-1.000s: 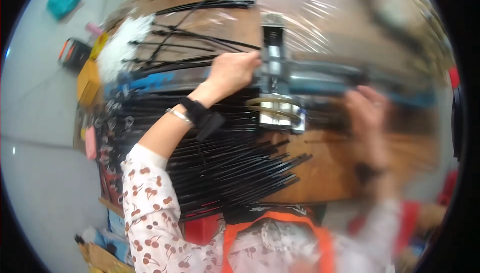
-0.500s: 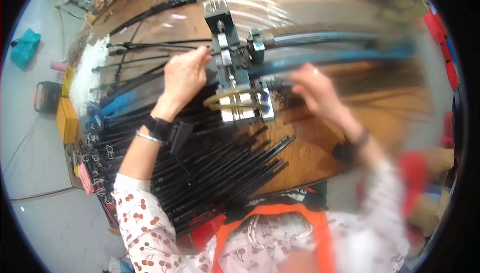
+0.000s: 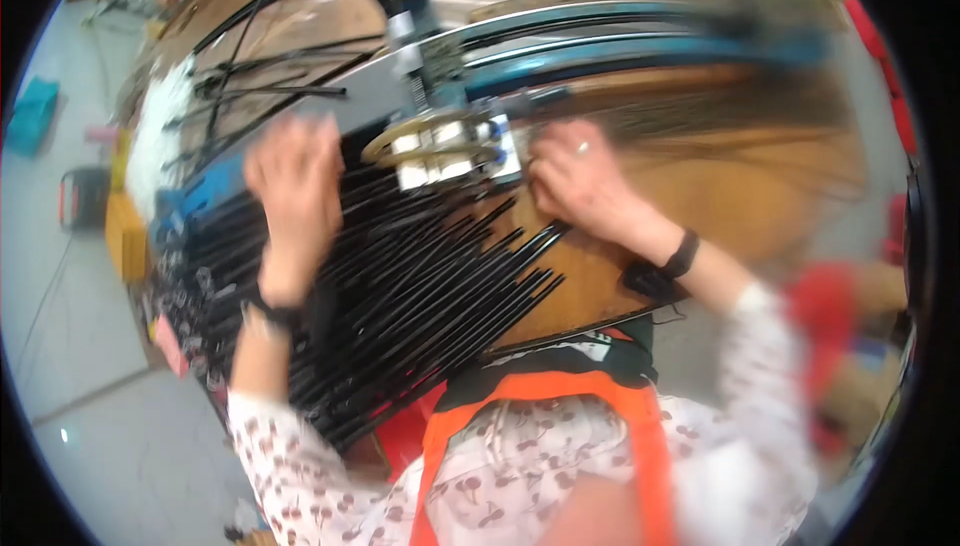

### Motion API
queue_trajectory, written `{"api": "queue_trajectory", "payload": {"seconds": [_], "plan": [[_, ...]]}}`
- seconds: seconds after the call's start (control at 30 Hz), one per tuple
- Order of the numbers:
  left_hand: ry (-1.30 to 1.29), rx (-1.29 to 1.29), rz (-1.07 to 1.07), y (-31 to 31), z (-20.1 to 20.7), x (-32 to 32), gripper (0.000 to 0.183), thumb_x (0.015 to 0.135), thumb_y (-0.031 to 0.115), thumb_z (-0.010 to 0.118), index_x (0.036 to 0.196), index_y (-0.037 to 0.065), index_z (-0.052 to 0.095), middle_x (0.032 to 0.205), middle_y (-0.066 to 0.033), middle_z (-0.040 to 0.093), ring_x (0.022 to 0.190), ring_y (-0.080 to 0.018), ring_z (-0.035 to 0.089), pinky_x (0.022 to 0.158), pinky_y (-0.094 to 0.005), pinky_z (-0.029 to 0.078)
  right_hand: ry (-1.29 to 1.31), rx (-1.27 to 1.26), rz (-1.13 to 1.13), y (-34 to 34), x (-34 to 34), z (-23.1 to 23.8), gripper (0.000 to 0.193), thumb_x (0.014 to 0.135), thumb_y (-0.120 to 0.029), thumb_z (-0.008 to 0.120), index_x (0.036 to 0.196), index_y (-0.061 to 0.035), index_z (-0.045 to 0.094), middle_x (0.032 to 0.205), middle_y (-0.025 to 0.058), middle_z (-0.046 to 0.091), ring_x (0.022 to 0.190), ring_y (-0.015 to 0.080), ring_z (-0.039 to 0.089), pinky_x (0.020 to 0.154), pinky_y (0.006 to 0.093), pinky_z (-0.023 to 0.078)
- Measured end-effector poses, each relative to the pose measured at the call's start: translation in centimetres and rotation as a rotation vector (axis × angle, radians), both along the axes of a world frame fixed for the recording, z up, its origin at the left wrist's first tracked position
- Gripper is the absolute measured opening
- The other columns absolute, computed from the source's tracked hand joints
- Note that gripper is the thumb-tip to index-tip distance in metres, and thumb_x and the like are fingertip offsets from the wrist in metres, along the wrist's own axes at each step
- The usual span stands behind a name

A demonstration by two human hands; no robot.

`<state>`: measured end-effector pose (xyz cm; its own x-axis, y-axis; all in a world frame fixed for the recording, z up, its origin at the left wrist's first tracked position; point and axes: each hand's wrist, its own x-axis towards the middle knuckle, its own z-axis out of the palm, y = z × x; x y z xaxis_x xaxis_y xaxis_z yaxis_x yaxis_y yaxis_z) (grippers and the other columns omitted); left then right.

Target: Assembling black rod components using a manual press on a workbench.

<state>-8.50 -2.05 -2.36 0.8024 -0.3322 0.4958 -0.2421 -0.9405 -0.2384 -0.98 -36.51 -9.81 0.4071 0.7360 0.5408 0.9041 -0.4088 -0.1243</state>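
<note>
A metal clamping fixture (image 3: 425,76) with a pale tube loop (image 3: 415,141) across its near end stands on the wooden table. My left hand (image 3: 295,176) is over the left part of the black rods, apart from the fixture; motion smears its fingers, so I cannot tell what they hold. Just right of the fixture's near end, my right hand (image 3: 580,181) is closed, its fingers curled in; what is in them, if anything, is hidden. Many thin black rods (image 3: 420,276) lie in a dense bundle below both hands.
A blue rail (image 3: 640,51) runs rightward from the fixture. White fibres (image 3: 160,146) and a yellow box (image 3: 125,236) lie at the table's left edge. A dark object (image 3: 650,281) is at the near right edge. Bare wood (image 3: 720,191) shows on the right.
My left hand has moved left and down, away from the fixture. My right hand has come left to the fixture's near end. The view has shifted, so the fixture appears higher and further left.
</note>
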Motion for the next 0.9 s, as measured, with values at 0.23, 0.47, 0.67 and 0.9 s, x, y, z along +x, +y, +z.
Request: {"api": "queue_trajectory", "payload": {"seconds": [0.23,0.47,0.67,0.9], "plan": [[0.407,-0.19,-0.081,-7.8,-0.2,-6.7,0.049,0.084,0.002,0.071,0.132,0.003,0.061,0.079,-0.0074,0.052,0.072,-0.0242,0.055,0.065,-0.0357,0.048,0.043,0.176,0.12,-1.5,-0.8,3.1,0.023,0.078,-0.01,0.075,0.099,-0.0082,0.065,0.091,0.0026,0.064,0.082,0.0195,0.065,0.069,0.0322,0.051],[0.3,-0.152,-0.198,-11.5,7.0,-4.6,0.047,0.083,0.006,0.073,0.129,0.013,0.068,0.07,-0.004,0.044,0.062,-0.0203,0.051,0.053,-0.0351,0.043,-0.158,0.464,0.171,-1.2,-0.1,5.6,0.042,0.093,-0.029,0.068,0.125,-0.0021,0.065,0.074,0.0021,0.054,0.062,0.0174,0.055,0.052,0.032,0.045],[-0.12,-0.044,-0.029,-2.3,14.9,-2.4,0.042,0.091,-0.002,0.065,0.132,0.007,0.063,0.085,-0.0118,0.063,0.074,-0.0291,0.06,0.071,-0.04,0.05,-0.074,0.352,-0.31,-6.7,7.7,4.5,0.022,0.097,-0.004,0.058,0.118,-0.0084,0.067,0.086,0.0096,0.065,0.073,0.0225,0.061,0.067,0.0383,0.05],[-0.235,-0.251,0.16,2.2,18.2,-2.8,0.023,0.099,0.005,0.06,0.121,0.0,0.062,0.097,-0.0187,0.066,0.085,-0.0313,0.064,0.078,-0.0335,0.05,0.594,0.453,0.153,8.0,9.7,11.8,0.012,0.098,-0.009,0.064,0.107,-0.0018,0.069,0.092,0.0054,0.074,0.086,0.0116,0.069,0.077,0.0266,0.055]]}}
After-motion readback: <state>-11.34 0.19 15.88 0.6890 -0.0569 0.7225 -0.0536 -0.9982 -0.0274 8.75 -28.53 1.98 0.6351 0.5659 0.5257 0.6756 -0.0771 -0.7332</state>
